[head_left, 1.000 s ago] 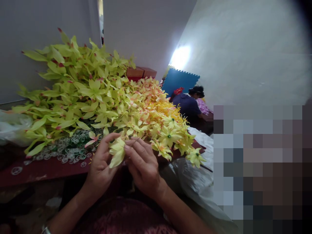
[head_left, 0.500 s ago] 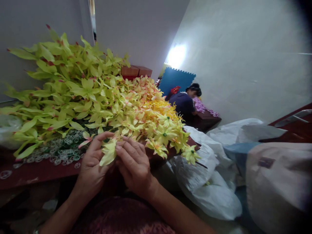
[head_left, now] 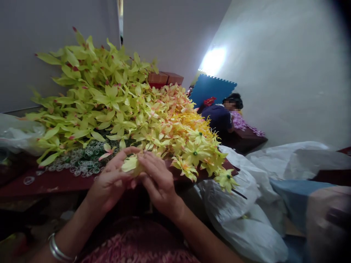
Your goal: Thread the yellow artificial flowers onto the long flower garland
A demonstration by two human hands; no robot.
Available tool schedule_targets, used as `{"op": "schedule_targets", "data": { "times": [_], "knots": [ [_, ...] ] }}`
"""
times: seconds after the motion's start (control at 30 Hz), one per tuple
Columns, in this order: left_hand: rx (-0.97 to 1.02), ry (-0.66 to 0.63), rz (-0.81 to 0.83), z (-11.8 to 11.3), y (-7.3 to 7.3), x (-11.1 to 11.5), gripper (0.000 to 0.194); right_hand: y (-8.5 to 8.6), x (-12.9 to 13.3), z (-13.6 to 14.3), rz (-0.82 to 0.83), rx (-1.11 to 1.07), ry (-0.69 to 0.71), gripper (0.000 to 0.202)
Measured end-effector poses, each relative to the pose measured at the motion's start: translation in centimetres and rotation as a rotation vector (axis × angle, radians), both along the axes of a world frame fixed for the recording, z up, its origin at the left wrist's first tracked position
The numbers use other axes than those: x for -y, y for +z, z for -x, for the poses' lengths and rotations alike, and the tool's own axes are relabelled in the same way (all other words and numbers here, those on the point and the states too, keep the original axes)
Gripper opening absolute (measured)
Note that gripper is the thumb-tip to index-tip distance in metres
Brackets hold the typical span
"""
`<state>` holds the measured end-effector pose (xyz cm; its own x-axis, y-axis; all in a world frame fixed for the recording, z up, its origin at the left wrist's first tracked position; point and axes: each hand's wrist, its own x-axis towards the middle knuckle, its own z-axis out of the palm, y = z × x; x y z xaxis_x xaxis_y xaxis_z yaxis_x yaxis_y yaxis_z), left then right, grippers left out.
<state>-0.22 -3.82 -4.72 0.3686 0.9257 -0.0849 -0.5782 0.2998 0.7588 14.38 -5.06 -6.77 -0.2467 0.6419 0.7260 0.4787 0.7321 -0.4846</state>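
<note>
Before the heap of yellow artificial flowers on the table, the left hand and right hand have folded closer over one pale yellow artificial flower, whose petals no longer hang long and downward as in the earlier frame. It sits between both hands, neither clearly nearer, petals pointing left from the right fingertips, pinched by the fingers of both. Its base and the right thumb's tip are hidden.
</note>
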Motion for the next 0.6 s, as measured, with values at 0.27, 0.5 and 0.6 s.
{"op": "schedule_targets", "data": {
  "times": [0.27, 0.5, 0.6],
  "knots": [
    [0.110, -0.020, 0.110, 0.40, 0.83, -0.48, 0.053, 0.02, -0.53, -0.06, 0.027, -0.052, 0.060, 0.040],
    [-0.066, 0.092, -0.060, 0.15, 0.06, -0.01, 0.031, 0.12, -0.24, -0.28, 0.025, -0.045, 0.057, 0.042],
    [-0.091, 0.108, -0.099, 0.28, -0.06, 0.13, 0.026, 0.21, -0.05, -0.51, 0.003, -0.084, 0.046, 0.043]
  ]
}}
